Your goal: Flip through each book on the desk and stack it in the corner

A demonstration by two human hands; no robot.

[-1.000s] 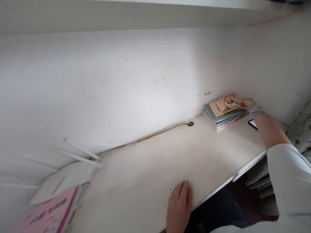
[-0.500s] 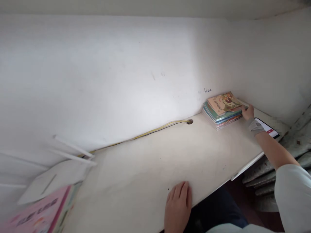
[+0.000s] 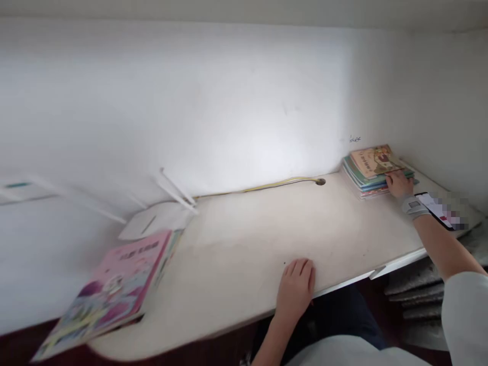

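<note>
Book stack (image 3: 371, 170): far right corner of worktop (image 3: 247, 244), against wall, long axis running away from you. Your right hand (image 3: 398, 183) touches its near edge; grip closed or just resting, can't tell. Left hand (image 3: 295, 287) flat, spread, well apart.

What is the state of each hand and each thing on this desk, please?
left hand: open, flat on the desk near its front edge.
right hand: touching the book stack; grip unclear.
book stack: closed books, lying flat by the wall.
pink book: closed, flat, partly over the desk's edge.
phone: screen lit, face up.
router: antennas tilted.
cable: lies along the wall to a desk hole.
</note>
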